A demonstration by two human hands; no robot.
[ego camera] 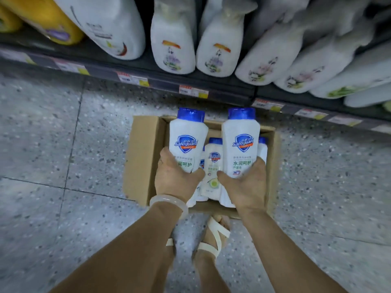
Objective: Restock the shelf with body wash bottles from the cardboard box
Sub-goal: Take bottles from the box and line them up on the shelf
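Head view, looking down. Both my forearms reach forward and down over the cardboard box (pixel 146 157), which sits open on the floor just in front of my feet.

My left hand (pixel 176 176) grips the lower part of one body wash bottle (pixel 187 140), fingers curled round its left side, thumb across the front below the label. A pale bangle (pixel 169 203) sits on that wrist. My right hand (pixel 243 182) grips a second bottle (pixel 240 142) the same way, thumb on the front, fingers wrapped round the right side. Both bottles are white with blue caps, caps pointing away from me toward the shelf, held side by side above the box and apart from each other.

More bottles (pixel 213 166) of the same kind lie in the box between and under my hands.

Floor (pixel 63 144) is grey speckled tile with dark joints. My sandal (pixel 213 237) with cream straps shows below the box. Ahead, the shelf (pixel 169 81) has a dark front edge with price tags (pixel 193 90); large white pump bottles (pixel 173 45) stand on it, and a yellow bottle (pixel 42 20) at far left. The shelf stock is blurred.
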